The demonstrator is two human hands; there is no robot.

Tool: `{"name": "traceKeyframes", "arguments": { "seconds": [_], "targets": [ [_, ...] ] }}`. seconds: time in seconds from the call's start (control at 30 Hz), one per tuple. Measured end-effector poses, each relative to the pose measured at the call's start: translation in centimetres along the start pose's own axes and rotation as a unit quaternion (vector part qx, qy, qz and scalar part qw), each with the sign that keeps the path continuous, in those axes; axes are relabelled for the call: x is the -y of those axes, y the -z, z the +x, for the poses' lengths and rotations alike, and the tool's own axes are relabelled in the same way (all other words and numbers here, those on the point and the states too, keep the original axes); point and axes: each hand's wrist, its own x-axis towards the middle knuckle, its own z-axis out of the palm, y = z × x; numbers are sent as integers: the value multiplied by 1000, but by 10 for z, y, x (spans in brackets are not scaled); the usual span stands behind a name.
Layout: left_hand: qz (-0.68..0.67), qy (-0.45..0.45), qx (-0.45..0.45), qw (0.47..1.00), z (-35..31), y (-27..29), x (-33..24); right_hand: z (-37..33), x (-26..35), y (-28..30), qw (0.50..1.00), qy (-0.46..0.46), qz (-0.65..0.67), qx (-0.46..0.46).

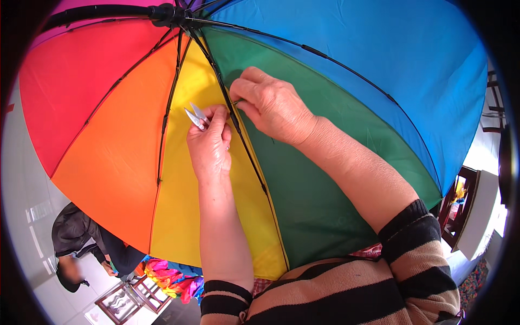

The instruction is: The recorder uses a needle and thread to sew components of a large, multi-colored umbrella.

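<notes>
An open rainbow umbrella fills most of the view, its inner side with the black ribs facing me. My left hand is closed around small silver thread snips, their blades pointing up and parted, over the yellow panel. Its fingertips are against the black rib between the yellow and green panels. On the other side of that rib, my right hand pinches thumb to forefinger in front of the green panel. A tiny dark bit shows at its fingertips, too small to name.
The umbrella's black hub and shaft are at the top left. Beyond the canopy, a person in dark clothing is at the lower left, near wooden frames and a pile of bright multicoloured fabric. Wooden furniture stands at the right.
</notes>
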Motion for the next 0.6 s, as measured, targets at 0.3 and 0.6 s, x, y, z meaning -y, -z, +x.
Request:
{"name": "traceKeyframes", "arguments": {
  "seconds": [0.3, 0.6],
  "targets": [
    [169, -167, -17, 971, -12, -8, 12, -22, 17, 135, 719, -280, 635, 51],
    [170, -189, -19, 967, -5, -2, 16, -25, -5, 46, 993, -106, 11, 52]
  ]
}}
